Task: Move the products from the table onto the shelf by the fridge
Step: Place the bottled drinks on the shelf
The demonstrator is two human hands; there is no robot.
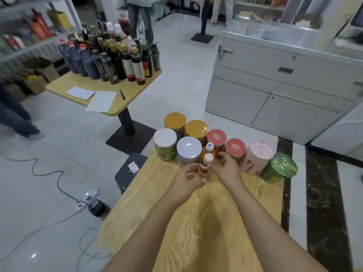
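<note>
A small orange bottle with a white cap (206,165) stands on the wooden table (196,222). My left hand (186,181) curls round its lower part and my right hand (225,169) touches its right side with bent fingers. A second small orange bottle (208,149) stands just behind it. Several round jars stand along the far table edge: two with yellow lids (175,121), two with white lids (188,148), two with red lids (235,148), a pink one (259,152) and a green one (280,167).
A second table (82,83) at the left carries many dark bottles (110,55), papers and a pen. A grey cabinet (275,85) stands at the right. Cables and a power strip (86,201) lie on the floor. A dark stool (129,169) sits by the table. People stand behind and at the left.
</note>
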